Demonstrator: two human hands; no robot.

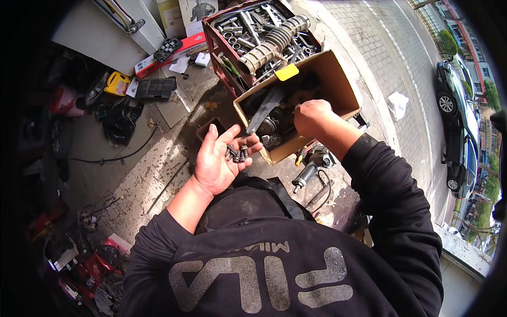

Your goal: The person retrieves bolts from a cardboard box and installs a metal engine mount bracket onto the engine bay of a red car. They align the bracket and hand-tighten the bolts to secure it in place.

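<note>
My left hand (211,168) is palm up at the near left corner of a cardboard box (339,87). Its curled fingers cradle several small dark bolts (238,154). My right hand (317,119) reaches over the box's right side into it. Those fingers are bent inward and closed, and their tips are hidden, so what they hold does not show. Inside the box lie a flat grey strip (266,109) and several dark round parts, mostly in shadow. A yellow tag (287,72) sits on the box's far rim.
Beyond the box stands a red toolbox (222,66) full of wrenches and sockets, with a ribbed hose (277,42) across it. A grey power tool (306,174) lies near the box's right side. A yellow jug (117,83) is on the left; a dark car (458,127) is parked outside.
</note>
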